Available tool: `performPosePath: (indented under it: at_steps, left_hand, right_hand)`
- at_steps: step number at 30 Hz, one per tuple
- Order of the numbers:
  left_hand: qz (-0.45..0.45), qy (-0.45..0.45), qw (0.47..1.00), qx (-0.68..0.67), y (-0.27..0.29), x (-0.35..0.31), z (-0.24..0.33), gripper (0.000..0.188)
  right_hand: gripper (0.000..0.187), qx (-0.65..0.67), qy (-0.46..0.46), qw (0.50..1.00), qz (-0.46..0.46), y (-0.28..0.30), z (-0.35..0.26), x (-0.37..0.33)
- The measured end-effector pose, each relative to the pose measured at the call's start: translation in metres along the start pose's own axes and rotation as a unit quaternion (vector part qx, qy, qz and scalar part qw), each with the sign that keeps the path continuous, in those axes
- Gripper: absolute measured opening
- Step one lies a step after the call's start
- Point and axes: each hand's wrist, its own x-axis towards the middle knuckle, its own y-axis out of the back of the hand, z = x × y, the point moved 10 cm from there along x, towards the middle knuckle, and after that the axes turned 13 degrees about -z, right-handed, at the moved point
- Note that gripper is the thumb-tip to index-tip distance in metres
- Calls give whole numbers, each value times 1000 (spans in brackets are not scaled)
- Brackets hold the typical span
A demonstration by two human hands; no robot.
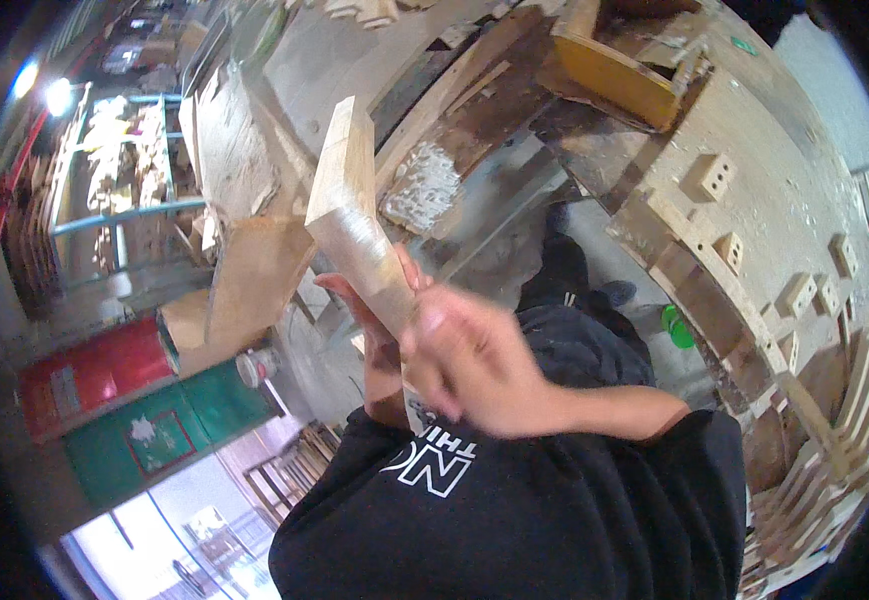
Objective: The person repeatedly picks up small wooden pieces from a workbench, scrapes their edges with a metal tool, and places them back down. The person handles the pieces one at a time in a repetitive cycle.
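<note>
A pale wooden block (344, 190), long and angular with a bend along its length, is held tilted up in front of my chest. My left hand (366, 310) wraps round it from below and the left side, its fingertips showing past the block's right edge. Over the block's near end is my right hand (479, 365), blurred by motion with curled fingers. Whatever lies inside those right fingers is hidden. The block's middle face has a pale, shiny, streaked patch.
A workbench (804, 185) on the right carries several small wooden blocks with holes (714, 178). A yellow-sided wooden box (614, 80) stands at its far end. Beyond my hands lies a board with white smears (422, 190). A green round object (678, 328) is on the floor.
</note>
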Motion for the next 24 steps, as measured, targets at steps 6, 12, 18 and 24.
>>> performPosePath:
  at_steps: [6, 12, 18, 24]
  left_hand:
    - [-26, -98, 990, 98, -6, -49, 34, 97]
    - [13, -127, 983, 133, -17, -70, 37, 86]
    - [49, -133, 980, 137, -12, -83, 37, 93]
    - [57, -131, 980, 138, -15, -71, 45, 100]
  right_hand:
    - [28, -449, -67, 886, 93, 129, 91, 59]
    - [39, -823, -83, 560, -51, 129, 237, 135]
    - [24, -867, -144, 445, -174, 144, 287, 131]
    - [14, -868, -150, 448, -156, 124, 262, 110]
